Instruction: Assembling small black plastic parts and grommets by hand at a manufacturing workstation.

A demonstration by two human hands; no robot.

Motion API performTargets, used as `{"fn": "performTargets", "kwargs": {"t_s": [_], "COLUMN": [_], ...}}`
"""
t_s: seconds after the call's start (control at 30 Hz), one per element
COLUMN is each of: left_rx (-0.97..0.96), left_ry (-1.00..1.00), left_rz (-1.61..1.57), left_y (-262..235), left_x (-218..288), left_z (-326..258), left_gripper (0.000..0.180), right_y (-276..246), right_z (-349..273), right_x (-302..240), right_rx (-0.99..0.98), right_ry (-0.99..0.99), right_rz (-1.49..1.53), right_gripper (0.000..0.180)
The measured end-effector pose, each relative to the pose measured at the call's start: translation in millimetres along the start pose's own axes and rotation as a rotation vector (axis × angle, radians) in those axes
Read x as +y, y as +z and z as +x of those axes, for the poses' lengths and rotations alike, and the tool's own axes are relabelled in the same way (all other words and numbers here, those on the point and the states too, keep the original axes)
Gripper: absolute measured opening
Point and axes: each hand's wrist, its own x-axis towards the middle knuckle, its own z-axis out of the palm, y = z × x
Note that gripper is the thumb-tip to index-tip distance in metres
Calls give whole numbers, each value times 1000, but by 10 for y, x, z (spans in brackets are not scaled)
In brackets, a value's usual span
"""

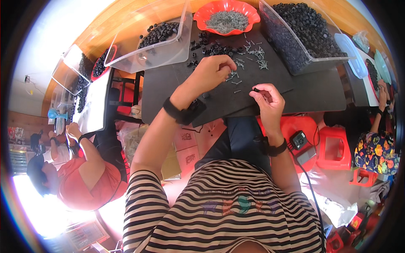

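My left hand (212,75) is over the dark table, its fingers bent down and drawn together beside the loose screws (234,80). Whatever is between those fingertips, if anything, is hidden. Closer to me and to the right, my right hand (268,100) pinches a small black plastic cap (255,90) between thumb and fingers. A pile of similar black caps (217,49) lies just beyond my left hand. More silvery screws (258,55) are scattered to the right of that pile.
A red scalloped bowl (199,17) of screws stands at the back. Clear bins with black caps flank it, one left (168,52) and one right (312,67). A red stool (333,147) stands by the table. People work at both sides.
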Motion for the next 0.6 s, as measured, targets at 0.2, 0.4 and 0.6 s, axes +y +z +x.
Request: {"fn": "performTargets", "kwargs": {"t_s": [0.2, 0.4, 0.6], "left_rx": [31, -7, 1], "left_ry": [-88, -98, -93], "left_rz": [-510, -748, -667], "left_y": [170, 330, 389], "left_x": [94, 51, 71], "left_z": [-326, -502, -535], "left_gripper": [12, 10, 10], "right_y": [59, 17, -18], "right_z": [20, -12, 12], "right_x": [-126, -83, -15], "right_rx": [-20, -62, -156], "right_ry": [-14, 94, -49], "right_rz": [59, 204, 100], "right_gripper": [11, 14, 23]}}
